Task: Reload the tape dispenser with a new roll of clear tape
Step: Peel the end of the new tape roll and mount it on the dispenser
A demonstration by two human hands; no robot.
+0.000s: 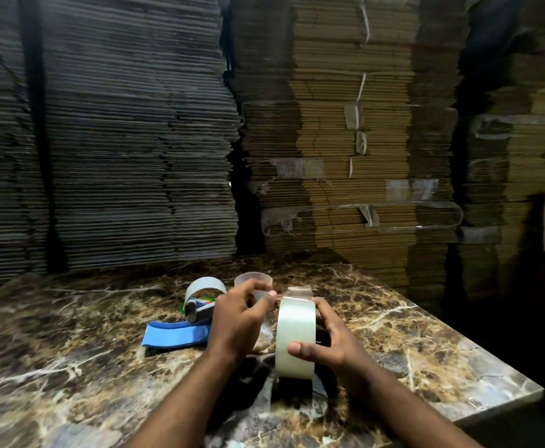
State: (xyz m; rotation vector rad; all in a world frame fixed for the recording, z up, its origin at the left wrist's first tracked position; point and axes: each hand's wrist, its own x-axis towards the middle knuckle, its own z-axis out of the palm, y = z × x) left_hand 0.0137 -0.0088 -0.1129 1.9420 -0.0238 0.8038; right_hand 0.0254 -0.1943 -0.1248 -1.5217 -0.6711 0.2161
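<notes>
While the right hand (324, 341) grips one full, wide roll of clear tape (295, 337) on edge above the brown marbled stone table (410, 334), thumb on its outer face and fingers behind, the left hand (237, 321) pinches the roll's loose end at the top. One blue-handled tape dispenser (184, 321) lies just left of the left hand, carrying one nearly spent roll (205, 286). One clear empty core (253, 281) stands behind, partly hidden by the left fingers. Tall stacks of flattened cardboard (329, 140) wall off the table's far side.
</notes>
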